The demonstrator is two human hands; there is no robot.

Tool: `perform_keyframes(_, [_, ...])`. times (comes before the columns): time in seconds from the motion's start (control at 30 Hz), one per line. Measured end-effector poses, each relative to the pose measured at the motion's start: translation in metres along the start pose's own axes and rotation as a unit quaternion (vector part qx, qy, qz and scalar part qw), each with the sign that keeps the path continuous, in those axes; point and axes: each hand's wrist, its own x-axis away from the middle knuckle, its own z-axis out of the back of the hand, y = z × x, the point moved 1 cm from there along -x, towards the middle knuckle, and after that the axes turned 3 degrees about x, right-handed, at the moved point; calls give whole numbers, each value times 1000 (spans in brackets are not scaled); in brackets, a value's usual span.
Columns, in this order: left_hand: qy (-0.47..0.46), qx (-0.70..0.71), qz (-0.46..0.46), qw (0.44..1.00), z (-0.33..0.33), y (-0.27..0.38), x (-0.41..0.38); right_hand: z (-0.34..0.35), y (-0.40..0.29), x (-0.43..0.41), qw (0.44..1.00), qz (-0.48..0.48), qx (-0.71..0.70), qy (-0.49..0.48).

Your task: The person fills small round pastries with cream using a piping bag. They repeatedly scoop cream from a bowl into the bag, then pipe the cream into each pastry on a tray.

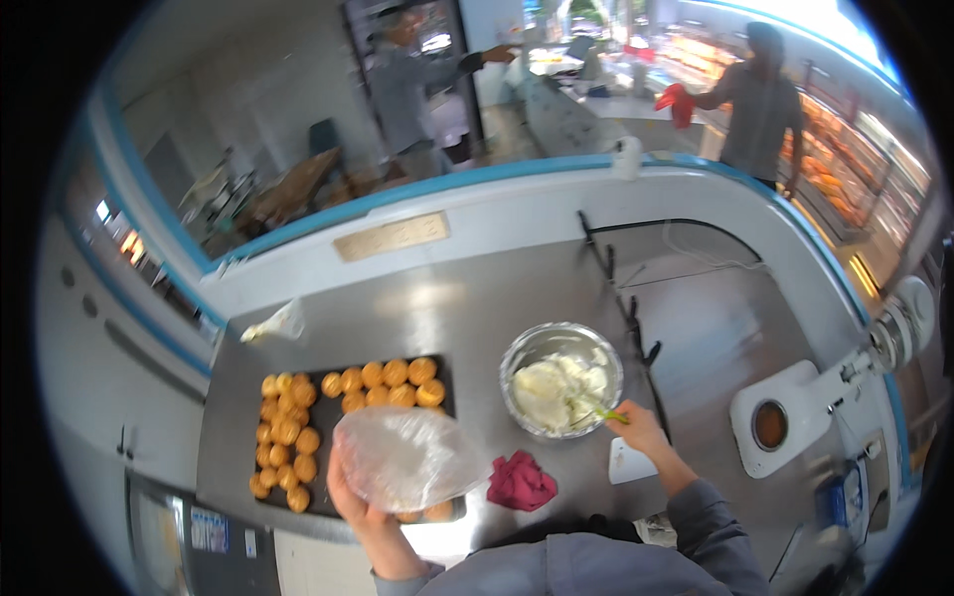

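Observation:
My right hand (pixel 639 428) grips the green handle of a utensil (pixel 605 412), whose far end is in pale cream (pixel 555 387) inside a steel mixing bowl (pixel 508 365). My left hand (pixel 354 488) holds a clear plastic bag (pixel 414 454), spread wide, above a dark baking tray (pixel 325 439). Round golden baked pastries (pixel 285 430) fill parts of that tray, and the bag hides some of it. A crumpled red cloth (pixel 522 480) lies between the bag and the bowl. Beside my right wrist rests a white scraper (pixel 630 462).
A piping bag (pixel 279 324) lies at the table's back left. Black rails with clamps (pixel 633 328) run along the steel table (pixel 477 298) right of the bowl. A white mixer or scale-like appliance (pixel 782 417) stands at right. Two co-workers (pixel 402 89) are beyond the blue-edged partition.

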Motion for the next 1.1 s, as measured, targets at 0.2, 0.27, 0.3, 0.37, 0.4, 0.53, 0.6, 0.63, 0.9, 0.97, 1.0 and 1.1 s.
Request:
perform_keyframes(0.2, [-115, -441, -239, 857, 9, -12, 5, -3, 2, -2, 997, -52, -61, -18])
perform_keyframes(0.27, [-137, -477, -280, 822, 7, -16, 8, -13, 15, -7, 992, -63, -104, -24])
perform_keyframes(0.3, [-146, -494, -300, 803, 5, -19, 11, -18, 21, -8, 989, -69, -125, -29])
perform_keyframes(0.37, [-62, -468, -344, 812, 2, -25, 23, -26, 17, -5, 992, -53, -111, -29])
perform_keyframes(0.4, [-89, -455, -305, 832, 0, -24, 27, -26, 6, -1, 991, -59, -117, -38])
perform_keyframes(0.53, [-124, -554, -391, 724, 51, -1, 6, -39, 32, 1, 957, -66, -282, -24])
perform_keyframes(0.6, [-37, -462, -285, 839, 22, -21, 3, -33, 35, 6, 945, -78, -313, -49])
perform_keyframes(0.63, [20, -384, -192, 903, 20, -14, 6, -32, 23, 12, 948, -81, -305, -46])
perform_keyframes(0.9, [26, -71, -37, 996, 9, 1, 8, -13, -6, 20, 936, -116, -323, -80])
perform_keyframes(0.97, [30, -76, -41, 996, 7, -2, 4, 1, 9, 15, 958, -53, -278, -49])
perform_keyframes(1.0, [30, -72, -38, 996, 6, -4, 2, 8, 15, 13, 966, -21, -255, -35])
perform_keyframes(1.1, [30, -63, -46, 997, 14, -1, 3, 60, -28, 19, 996, 55, -55, -41])
